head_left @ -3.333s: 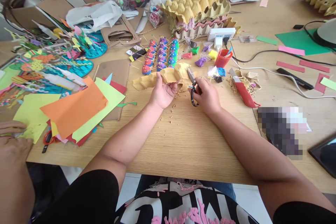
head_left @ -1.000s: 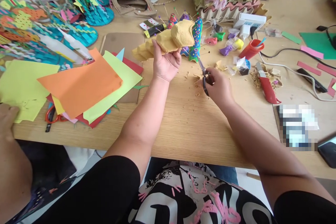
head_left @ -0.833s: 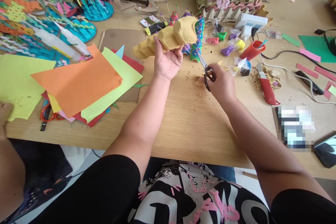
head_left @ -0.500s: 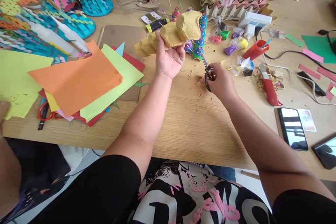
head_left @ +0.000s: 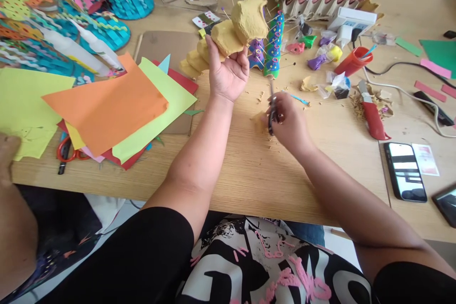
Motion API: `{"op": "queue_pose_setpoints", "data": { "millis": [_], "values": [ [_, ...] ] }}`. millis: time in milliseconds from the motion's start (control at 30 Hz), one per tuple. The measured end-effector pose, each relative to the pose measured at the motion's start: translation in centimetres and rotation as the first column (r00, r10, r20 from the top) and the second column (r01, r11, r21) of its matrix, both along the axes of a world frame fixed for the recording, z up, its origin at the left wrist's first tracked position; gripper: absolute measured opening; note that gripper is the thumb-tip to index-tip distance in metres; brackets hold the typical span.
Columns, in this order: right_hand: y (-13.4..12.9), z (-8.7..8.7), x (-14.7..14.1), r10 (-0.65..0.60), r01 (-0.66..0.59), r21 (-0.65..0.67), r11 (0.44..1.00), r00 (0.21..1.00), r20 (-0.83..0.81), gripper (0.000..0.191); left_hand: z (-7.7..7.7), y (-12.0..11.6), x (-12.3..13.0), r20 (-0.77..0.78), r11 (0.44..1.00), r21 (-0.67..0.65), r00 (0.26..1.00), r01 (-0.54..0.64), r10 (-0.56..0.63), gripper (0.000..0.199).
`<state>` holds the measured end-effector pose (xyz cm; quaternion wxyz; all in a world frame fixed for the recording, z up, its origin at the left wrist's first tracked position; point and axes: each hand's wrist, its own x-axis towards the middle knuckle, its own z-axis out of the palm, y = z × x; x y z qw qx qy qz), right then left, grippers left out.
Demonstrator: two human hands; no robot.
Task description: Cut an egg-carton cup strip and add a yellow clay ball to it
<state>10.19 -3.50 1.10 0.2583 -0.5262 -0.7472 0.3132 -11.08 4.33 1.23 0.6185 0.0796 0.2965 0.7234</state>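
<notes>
Head view. Item: one yellow carton strip [head_left: 228, 38], moulded pulp, matt, grainy surface; a single row of rounded cups, the largest at the raised upper-right end, its right edge scalloped, the row slanting down to lower left. Location: in the left hand [head_left: 230, 73], tilted, largest cup above the worktop [head_left: 249, 175]; whether the low end touches down cannot be told. Left hand: half closed, thumb up along the strip's near side, fingers curled beneath. Right hand [head_left: 290, 121]: closed around dark-handled scissors [head_left: 272, 116], blades pointing away, well apart from the strip; blurred, blade opening unclear. Adjacent: purple painted strip [head_left: 256, 52] and blue-and-green painted strip [head_left: 274, 47], dotted, with pins, partly behind the yellow one; tan scraps [head_left: 261, 97] near the scissors; blue stick [head_left: 296, 98] beside the right hand; red-handled knife [head_left: 373, 118], farther right.
</notes>
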Motion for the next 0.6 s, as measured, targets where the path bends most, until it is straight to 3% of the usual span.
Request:
{"op": "queue_pose_setpoints", "data": {
  "millis": [200,433,600],
  "values": [
    [-1.2,-0.4,-0.5,0.096,-0.098,0.008,0.995,0.990,0.105,0.046,-0.2,0.3,0.0,0.013,0.999,0.035,1.000,0.013,-0.014,0.060],
    [-1.5,-0.2,-1.4,0.211,-0.219,0.017,0.976,0.955,0.210,0.040,0.3,-0.2,0.4,0.050,1.000,0.017,0.999,-0.018,0.018,0.061],
    [-0.6,-0.1,-0.9,0.165,-0.218,0.134,0.967,0.931,0.325,0.041,0.7,-0.2,0.5,0.044,1.000,-0.005,0.999,-0.017,0.017,0.061]
  ]
}}
